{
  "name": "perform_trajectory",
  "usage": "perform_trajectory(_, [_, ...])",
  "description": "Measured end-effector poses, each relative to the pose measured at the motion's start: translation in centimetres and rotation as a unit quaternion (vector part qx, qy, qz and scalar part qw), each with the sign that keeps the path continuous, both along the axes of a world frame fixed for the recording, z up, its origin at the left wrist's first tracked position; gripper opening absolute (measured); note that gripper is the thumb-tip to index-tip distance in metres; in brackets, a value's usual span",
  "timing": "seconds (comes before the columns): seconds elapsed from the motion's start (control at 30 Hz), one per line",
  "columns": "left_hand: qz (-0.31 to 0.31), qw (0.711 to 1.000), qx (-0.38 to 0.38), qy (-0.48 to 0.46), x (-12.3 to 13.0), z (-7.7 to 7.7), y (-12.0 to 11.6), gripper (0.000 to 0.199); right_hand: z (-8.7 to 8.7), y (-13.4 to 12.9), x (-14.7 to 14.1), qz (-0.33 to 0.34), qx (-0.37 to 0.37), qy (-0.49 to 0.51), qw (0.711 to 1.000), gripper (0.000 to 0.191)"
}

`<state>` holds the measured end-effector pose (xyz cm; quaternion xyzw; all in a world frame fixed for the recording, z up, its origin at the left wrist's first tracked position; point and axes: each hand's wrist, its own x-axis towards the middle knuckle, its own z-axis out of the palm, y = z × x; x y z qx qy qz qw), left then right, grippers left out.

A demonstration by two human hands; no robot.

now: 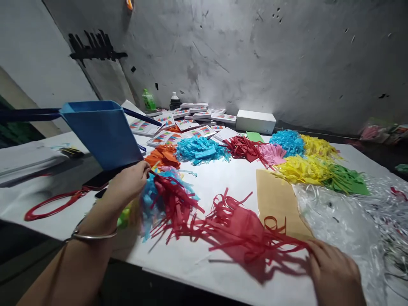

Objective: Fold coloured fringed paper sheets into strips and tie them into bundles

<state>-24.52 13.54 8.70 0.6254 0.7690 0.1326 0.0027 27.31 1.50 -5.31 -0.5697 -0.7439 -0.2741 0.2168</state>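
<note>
A bunch of fringed red tissue paper [245,223] stretches over the white table [204,259]. My left hand [130,182], with a metal bangle at its wrist, is closed on the red paper's upper left end, above light blue fringed paper [149,204]. At the lower right my right hand [334,267] pinches the strips at the other end. Beside my left hand, a blue paper bag [102,131] with dark blue handles leans over a dark phone-like object. A sheet of brown paper [277,199] lies behind the red strips.
Fringed paper bundles in orange [164,156], blue [202,149], yellow [302,169] and green [347,179] lie farther back. Printed flat boxes [165,137] and a white box [255,121] stand near the wall. Clear plastic [341,221] covers the right side. Red-handled scissors [51,206] lie left.
</note>
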Motion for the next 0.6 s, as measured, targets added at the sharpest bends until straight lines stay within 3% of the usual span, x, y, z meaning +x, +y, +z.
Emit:
perform_trajectory(0.13, [0.012,1.0,0.002,0.022,-0.6,0.1,1.0,0.031,0.2,0.2,4.0,-0.083,-0.019,-0.006,0.996,0.03])
perform_trajectory(0.27, [-0.028,0.995,0.088,0.03,2.5,-1.2,1.4,0.035,0.5,0.1,3.1,-0.135,0.034,-0.031,0.99,0.033])
perform_trajectory(0.33, [-0.111,0.987,0.118,0.023,6.1,-2.9,0.7,0.036,0.9,-0.1,0.6,-0.078,0.051,-0.019,0.995,0.038])
perform_trajectory(0.4, [-0.246,0.964,0.105,0.001,10.6,-5.0,-0.9,0.027,1.4,-0.4,-2.5,0.051,0.023,0.002,0.998,0.047])
perform_trajectory(0.47, [-0.435,0.893,0.09,-0.069,15.5,-7.2,-3.1,0.026,1.5,-0.7,-5.4,0.13,-0.017,-0.001,0.991,0.05])
perform_trajectory(0.53, [-0.527,0.846,0.049,-0.069,19.7,-9.1,-5.3,0.037,1.0,-0.8,-7.4,0.13,-0.032,0.006,0.991,0.045])
perform_trajectory(0.6, [-0.546,0.836,0.033,-0.03,22.5,-10.5,-6.7,0.045,0.3,-0.8,-8.2,0.109,-0.033,0.056,0.992,0.033])
